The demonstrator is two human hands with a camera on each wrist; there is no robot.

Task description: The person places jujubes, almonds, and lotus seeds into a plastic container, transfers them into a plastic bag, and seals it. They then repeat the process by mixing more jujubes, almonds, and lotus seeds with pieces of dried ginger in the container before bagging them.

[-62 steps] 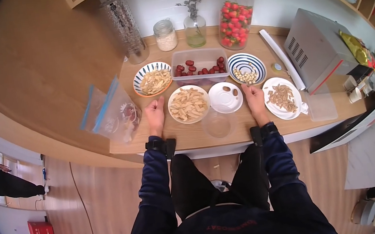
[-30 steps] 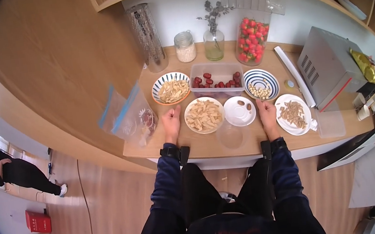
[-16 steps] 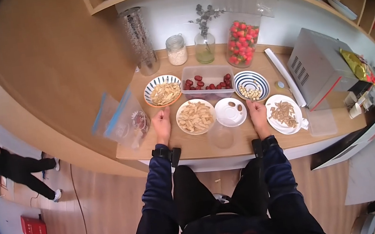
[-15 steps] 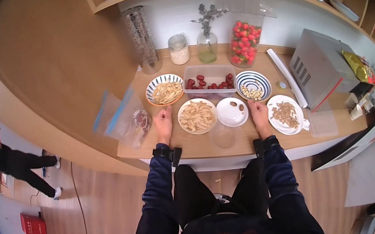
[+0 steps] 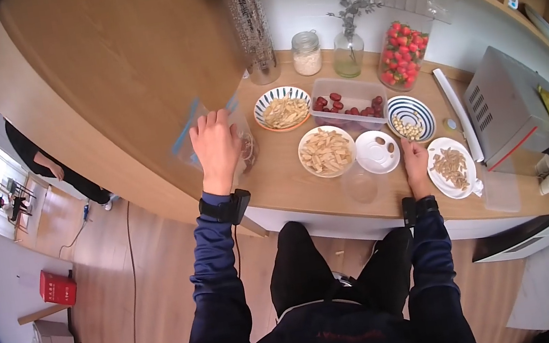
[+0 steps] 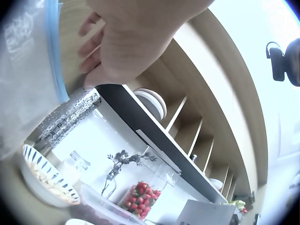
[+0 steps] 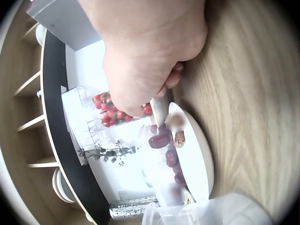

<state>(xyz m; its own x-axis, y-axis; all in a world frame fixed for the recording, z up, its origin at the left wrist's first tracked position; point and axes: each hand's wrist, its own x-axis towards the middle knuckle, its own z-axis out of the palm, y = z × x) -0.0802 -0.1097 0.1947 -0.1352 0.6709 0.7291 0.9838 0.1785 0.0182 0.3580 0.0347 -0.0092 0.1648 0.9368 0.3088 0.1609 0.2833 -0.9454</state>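
Observation:
In the head view my left hand [image 5: 216, 144] is raised at the left over the clear zip bags [image 5: 252, 152], its fingers spread and bent a little. The left wrist view shows the hand [image 6: 126, 42] beside a bag's blue zip strip [image 6: 55, 61], with a gap between. My right hand [image 5: 417, 164] rests on the table with loosely curled fingers and nothing seen in them. It lies between a small white plate [image 5: 373, 166] with a few brown oval pieces and a white plate [image 5: 439, 185] of brown slices. The right wrist view has fingertips [image 7: 172, 78] tucked under the palm.
A white bowl [image 5: 303, 160] and a striped bowl [image 5: 264, 100] hold pale sticks. Behind are a plastic box [image 5: 357, 83] of red dates, a blue-ringed bowl [image 5: 426, 115] of round seeds and a strawberry container [image 5: 404, 51]. A clear bowl [image 5: 361, 186] stands in front; a grey appliance [image 5: 506, 100] is right.
My left hand has left the table edge, rising and moving left to the zip bags as its fingers opened. My right hand stays in place. The head view has turned left.

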